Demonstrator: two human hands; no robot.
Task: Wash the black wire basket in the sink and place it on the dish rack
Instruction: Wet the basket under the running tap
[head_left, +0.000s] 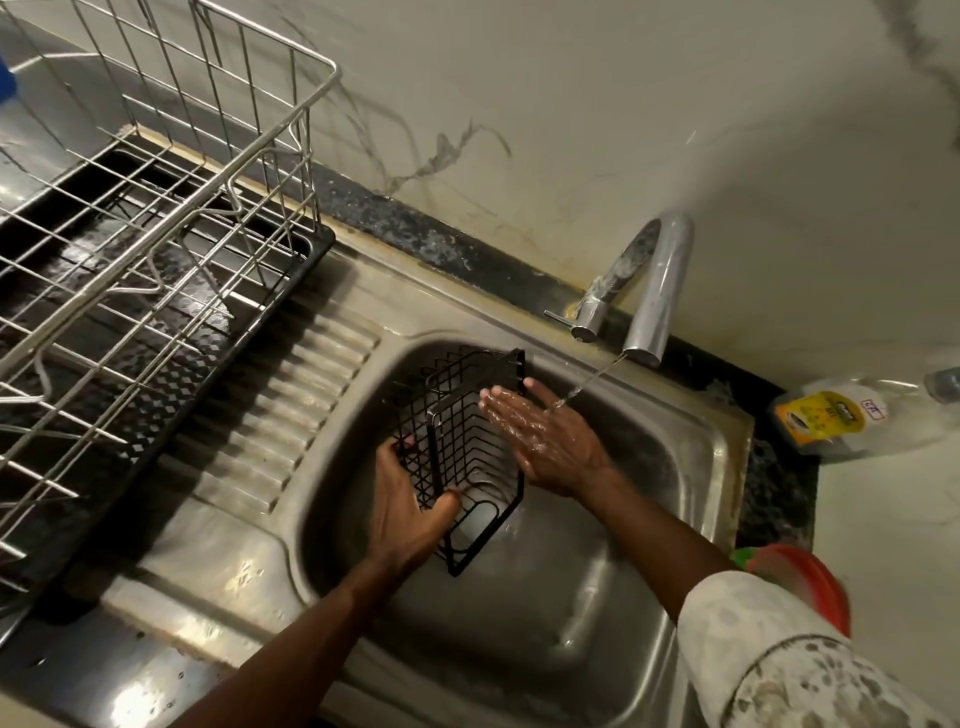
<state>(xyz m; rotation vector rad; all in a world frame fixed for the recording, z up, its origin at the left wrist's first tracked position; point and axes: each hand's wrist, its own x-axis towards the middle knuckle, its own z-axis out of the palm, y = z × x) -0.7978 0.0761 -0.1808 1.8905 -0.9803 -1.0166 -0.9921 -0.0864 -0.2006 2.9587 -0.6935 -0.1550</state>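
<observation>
Head view: black wire basket (460, 415) sits tilted inside the steel sink (519, 623). Left hand (410, 499) grips its near rim, thumb curled over the wire. Right hand (540, 431) lies flat and wet against the basket's right side, fingers straight, under the faucet (660, 280) stream. Dish rack (156, 218) stands left, on the drainboard.

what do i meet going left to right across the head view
dish rack → ribbed drainboard → left hand gripping the black wire basket → right hand → faucet spout → bottle with yellow label
</observation>
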